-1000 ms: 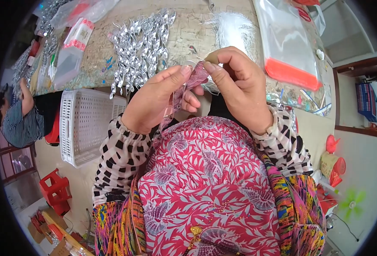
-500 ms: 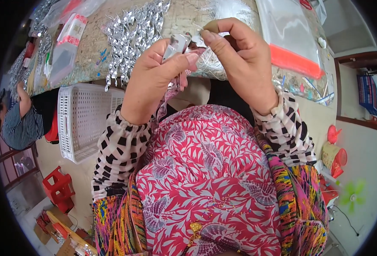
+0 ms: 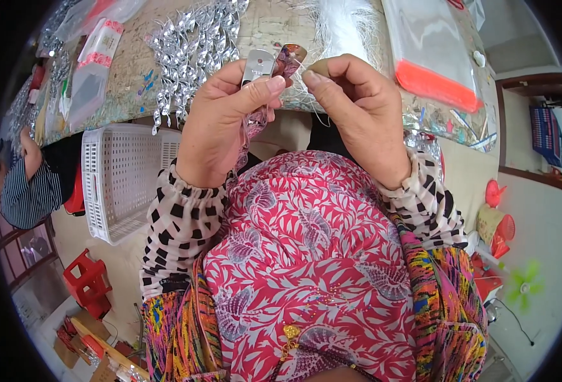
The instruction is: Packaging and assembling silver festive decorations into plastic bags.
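Observation:
My left hand (image 3: pixel 220 121) is closed around a shiny silver foil strip (image 3: pixel 253 122), whose twisted length hangs below the fingers. A flat silver tab with a small hole (image 3: pixel 259 62) sticks up past my left thumb. Beside it rises a mirror-like end (image 3: pixel 290 56) with reddish reflections. A thin white string (image 3: pixel 320 105) runs at this end and droops under my right hand (image 3: pixel 367 114), whose thumb and forefinger are pinched together on it. Whether the string passes through the foil is too small to tell.
Twisted silver foil strips (image 3: pixel 195 51) lie on the worn table (image 3: pixel 265 25), with a bundle of white strings (image 3: pixel 348 25) and clear plastic bags with an orange edge (image 3: pixel 434 63). A white plastic basket (image 3: pixel 128 184) stands below at left. Another person's striped sleeve (image 3: pixel 36 188) shows farther left.
My right hand has moved slightly down, and the string now droops below it. The foil end in my left hand has turned upward and shows more plainly.

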`<state>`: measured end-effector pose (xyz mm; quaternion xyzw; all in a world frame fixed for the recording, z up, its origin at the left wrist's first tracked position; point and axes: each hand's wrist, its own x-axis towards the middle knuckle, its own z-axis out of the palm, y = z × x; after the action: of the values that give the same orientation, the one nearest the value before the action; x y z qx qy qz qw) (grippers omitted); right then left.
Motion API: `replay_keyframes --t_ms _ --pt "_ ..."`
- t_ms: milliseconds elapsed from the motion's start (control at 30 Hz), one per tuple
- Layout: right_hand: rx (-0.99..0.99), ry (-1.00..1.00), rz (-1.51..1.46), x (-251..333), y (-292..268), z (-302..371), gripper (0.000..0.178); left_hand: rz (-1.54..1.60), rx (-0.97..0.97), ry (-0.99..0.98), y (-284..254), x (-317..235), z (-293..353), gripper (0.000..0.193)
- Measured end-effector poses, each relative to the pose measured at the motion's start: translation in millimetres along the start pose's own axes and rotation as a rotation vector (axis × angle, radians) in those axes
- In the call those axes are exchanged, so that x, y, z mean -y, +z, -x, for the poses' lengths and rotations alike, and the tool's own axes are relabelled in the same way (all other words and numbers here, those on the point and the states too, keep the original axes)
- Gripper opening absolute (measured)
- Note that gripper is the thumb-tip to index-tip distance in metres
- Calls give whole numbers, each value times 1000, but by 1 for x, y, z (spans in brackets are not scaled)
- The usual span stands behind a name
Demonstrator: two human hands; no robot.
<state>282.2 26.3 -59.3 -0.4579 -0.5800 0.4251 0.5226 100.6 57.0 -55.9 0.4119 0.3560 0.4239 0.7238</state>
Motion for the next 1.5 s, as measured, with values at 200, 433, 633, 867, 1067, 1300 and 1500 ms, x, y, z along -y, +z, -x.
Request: replay_keyframes --t_ms 200,433,633,867,1067,1300,1500 --pt "-35 25 -47 -1 0 -4 11 12 15 18 4 0 -3 19" --pt "-78 8 -73 -10 2 -9 12 -40 -3 15 5 1 -6 23" --pt "-36 79 -71 0 -4 -10 11 -74 -11 26 11 -2 -5 25" --pt "6 78 -205 5 -5 -13 16 -65 12 27 12 0 -7 25" --pt "-29 2 -85 2 -5 -17 30 -87 34 44 14 -3 -6 27" --pt "20 40 -62 11 -13 -16 33 -59 132 3 10 -3 -8 26" --pt "33 -34 10 9 -16 -12 36 -52 129 2 12 -2 -7 23"
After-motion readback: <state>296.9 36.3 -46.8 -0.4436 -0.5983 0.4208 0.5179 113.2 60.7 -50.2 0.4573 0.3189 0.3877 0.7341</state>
